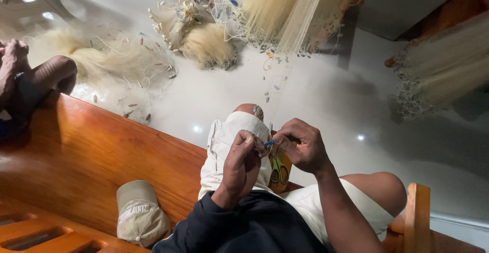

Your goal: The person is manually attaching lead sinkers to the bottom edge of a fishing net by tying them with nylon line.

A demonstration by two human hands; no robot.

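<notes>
Left hand (pixel 242 164) pinching fine pale fishing net (pixel 277 87); right hand (pixel 303 148) at three o'clock pinching small blue netting needle (pixel 268 143), largely hidden; green-handled scissors (pixel 278 170) half hidden beneath.

Glossy wooden bench (pixel 86 151) – orange-brown, runs left to right across lower frame, w/ a post (pixel 417 217) at its right end. A beige cap (pixel 138 218) lies directly on the seat, near the slatted part at bottom left. Beyond it, pale shiny floor (pixel 326 95) – heaps of cream fishing net (pixel 204 41) w/ small floats lie spread on it, upper left & centre.
</notes>
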